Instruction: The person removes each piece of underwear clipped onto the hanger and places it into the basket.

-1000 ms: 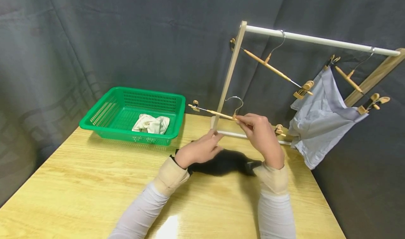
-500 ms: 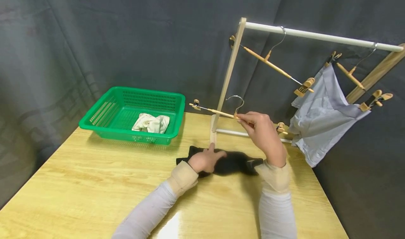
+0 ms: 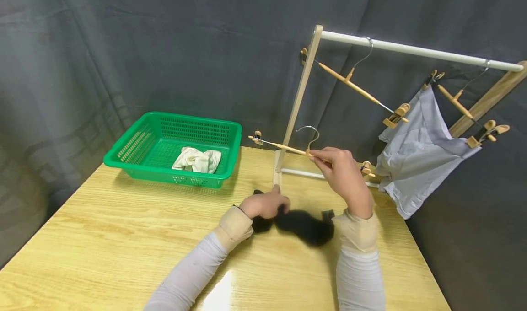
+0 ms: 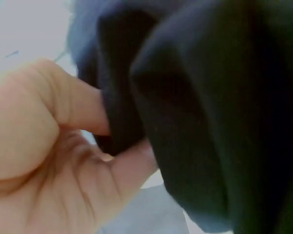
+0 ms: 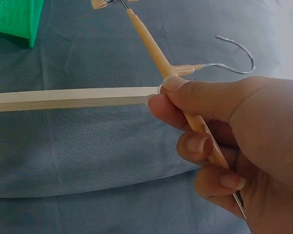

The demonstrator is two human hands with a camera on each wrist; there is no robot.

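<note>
My right hand [image 3: 342, 179] grips a clip hanger [image 3: 288, 148] near its middle, fingers wrapped round the wooden bar [image 5: 156, 46] in the right wrist view. The metal hook points up and a clip [image 3: 257, 137] sits at the left end. Lower on the table, my left hand [image 3: 265, 205] is at a crumpled black garment [image 3: 306, 227]. Up close in the left wrist view, thumb and finger pinch a fold of the dark fabric [image 4: 195, 97]. Part of the garment is hidden under that hand.
A green basket [image 3: 181, 179] holding a crumpled white cloth [image 3: 197, 160] stands back left. At the right is a rack with a white top rail [image 3: 424, 51]. An unloaded clip hanger [image 3: 350, 83] and grey shorts [image 3: 424, 151] on another hanger hang there.
My left hand has moved down from near the rack's foot onto the black garment and pinches it. The garment has bunched and shifted toward me. The right hand holds the hanger nearly still.
</note>
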